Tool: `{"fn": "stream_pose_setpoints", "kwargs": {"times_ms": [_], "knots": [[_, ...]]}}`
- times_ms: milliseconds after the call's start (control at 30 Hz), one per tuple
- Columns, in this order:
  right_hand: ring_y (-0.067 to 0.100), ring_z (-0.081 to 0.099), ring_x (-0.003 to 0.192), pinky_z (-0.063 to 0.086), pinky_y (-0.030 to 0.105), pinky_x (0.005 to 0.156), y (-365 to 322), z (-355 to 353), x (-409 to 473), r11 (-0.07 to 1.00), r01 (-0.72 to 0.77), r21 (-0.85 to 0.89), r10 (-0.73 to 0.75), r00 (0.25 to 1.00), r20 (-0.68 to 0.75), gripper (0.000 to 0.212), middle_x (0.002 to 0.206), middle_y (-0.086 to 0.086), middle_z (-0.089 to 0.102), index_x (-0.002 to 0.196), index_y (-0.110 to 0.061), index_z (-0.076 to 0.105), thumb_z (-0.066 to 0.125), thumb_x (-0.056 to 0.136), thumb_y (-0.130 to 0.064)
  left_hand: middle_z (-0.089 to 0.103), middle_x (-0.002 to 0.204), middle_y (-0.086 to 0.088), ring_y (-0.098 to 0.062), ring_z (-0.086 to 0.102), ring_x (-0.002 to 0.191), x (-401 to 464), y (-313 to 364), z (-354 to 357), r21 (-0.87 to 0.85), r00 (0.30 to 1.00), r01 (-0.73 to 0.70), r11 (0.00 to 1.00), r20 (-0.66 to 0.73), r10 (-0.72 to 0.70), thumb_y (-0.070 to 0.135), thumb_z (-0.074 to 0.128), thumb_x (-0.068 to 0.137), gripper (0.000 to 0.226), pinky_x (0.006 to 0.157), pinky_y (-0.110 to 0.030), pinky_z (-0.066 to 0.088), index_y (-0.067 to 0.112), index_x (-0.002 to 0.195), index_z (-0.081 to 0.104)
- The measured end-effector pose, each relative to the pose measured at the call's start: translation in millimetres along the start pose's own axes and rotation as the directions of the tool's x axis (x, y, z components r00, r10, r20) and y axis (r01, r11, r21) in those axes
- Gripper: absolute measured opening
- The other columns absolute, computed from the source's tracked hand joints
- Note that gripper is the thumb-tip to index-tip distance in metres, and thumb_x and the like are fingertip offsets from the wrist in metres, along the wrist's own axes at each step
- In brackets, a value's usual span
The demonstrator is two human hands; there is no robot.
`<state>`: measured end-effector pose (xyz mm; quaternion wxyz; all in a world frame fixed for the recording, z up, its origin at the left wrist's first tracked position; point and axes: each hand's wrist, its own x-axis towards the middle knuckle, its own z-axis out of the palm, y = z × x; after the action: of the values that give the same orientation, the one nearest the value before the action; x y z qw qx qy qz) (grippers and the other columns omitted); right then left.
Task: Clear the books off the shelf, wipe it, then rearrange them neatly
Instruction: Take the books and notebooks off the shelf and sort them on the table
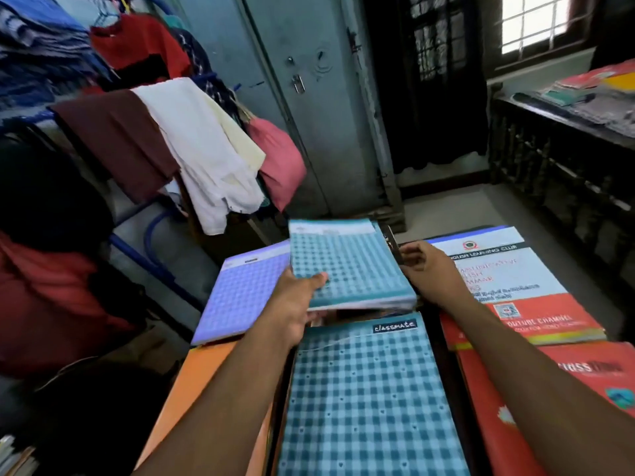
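1. Hands are holding a teal notebook (350, 266) above the checked notebook (364, 396): left hand (295, 304) is pinching its near corner, thumb on top; right hand (429, 269) is curling its fingers against the right edge.
2. Slipping looks likely, since the left-hand pinch is catching only the corner.
3. Dropping it could be knocking the purple notebook (244, 297) off its stack.

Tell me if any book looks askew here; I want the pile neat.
Yes. The purple checked notebook lies tilted, overhanging the orange book beneath. The small teal checked notebook, held by the left hand and right hand, sits raised and crooked over the large Classmate notebook.
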<state>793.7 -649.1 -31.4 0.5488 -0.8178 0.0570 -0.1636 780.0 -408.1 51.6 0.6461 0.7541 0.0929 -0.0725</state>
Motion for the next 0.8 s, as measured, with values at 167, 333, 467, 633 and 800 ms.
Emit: {"fn": "stream_pose_setpoints", "kwargs": {"times_ms": [167, 333, 467, 633, 800], "knots": [[0.006, 0.067, 0.085, 0.051, 0.022, 0.076, -0.6, -9.0, 8.4, 0.992, -0.091, 0.084, 0.096, 0.994, -0.052, 0.021, 0.093, -0.003, 0.074, 0.091, -0.025, 0.072, 0.060, 0.095, -0.009, 0.068, 0.127, 0.001, -0.021, 0.067, 0.112, 8.9, -8.7, 13.3, 0.200, 0.999, -0.039, 0.979, 0.019, 0.036, 0.012, 0.071, 0.096, 0.039, 0.094, -0.039, 0.054, 0.018, 0.132, 0.058], [0.017, 0.064, 0.096, 0.050, 0.034, 0.082, -9.7, -2.9, -1.3, 0.996, -0.077, 0.051, 0.079, 0.996, -0.046, 0.027, 0.098, -0.002, 0.069, 0.102, -0.021, 0.074, 0.047, 0.102, -0.023, 0.063, 0.136, 0.004, -0.014, 0.064, 0.114, 10.0, -12.8, 11.9, 0.305, 0.997, -0.031, 0.952, 0.081, 0.007, 0.018, 0.074, 0.094, 0.054, 0.084, -0.025, 0.050, 0.020, 0.140, 0.047], [0.010, 0.058, 0.083, 0.041, 0.022, 0.066, -13.5, -4.9, -5.8, 0.995, -0.083, 0.048, 0.087, 0.994, -0.071, 0.015, 0.096, -0.003, 0.065, 0.105, -0.018, 0.066, 0.054, 0.100, -0.026, 0.065, 0.132, 0.004, -0.011, 0.065, 0.107, 11.4, -8.4, 13.6, 0.356, 0.997, -0.033, 0.934, 0.072, 0.008, 0.023, 0.077, 0.092, 0.051, 0.069, -0.018, 0.047, 0.019, 0.136, 0.052], [0.008, 0.066, 0.089, 0.053, 0.032, 0.077, -16.0, -1.2, -6.8, 0.992, -0.111, 0.056, 0.112, 0.993, -0.022, 0.021, 0.101, -0.007, 0.068, 0.113, -0.021, 0.063, 0.065, 0.094, -0.030, 0.068, 0.118, 0.006, -0.007, 0.065, 0.096, 13.7, -9.1, 9.7, 0.454, 0.997, -0.082, 0.887, 0.046, 0.069, 0.024, 0.083, 0.086, 0.040, 0.066, -0.015, 0.046, 0.021, 0.117, 0.059], [0.012, 0.059, 0.096, 0.050, 0.033, 0.087, -19.7, 6.2, -8.2, 0.999, -0.051, 0.013, 0.051, 0.998, -0.047, 0.026, 0.115, -0.001, 0.056, 0.120, -0.018, 0.060, 0.063, 0.094, -0.023, 0.070, 0.117, 0.005, -0.011, 0.067, 0.099, 14.1, -10.8, 2.0, 0.555, 0.992, -0.123, 0.823, 0.058, 0.109, 0.030, 0.084, 0.084, 0.041, 0.075, -0.022, 0.051, 0.019, 0.117, 0.062]]}}
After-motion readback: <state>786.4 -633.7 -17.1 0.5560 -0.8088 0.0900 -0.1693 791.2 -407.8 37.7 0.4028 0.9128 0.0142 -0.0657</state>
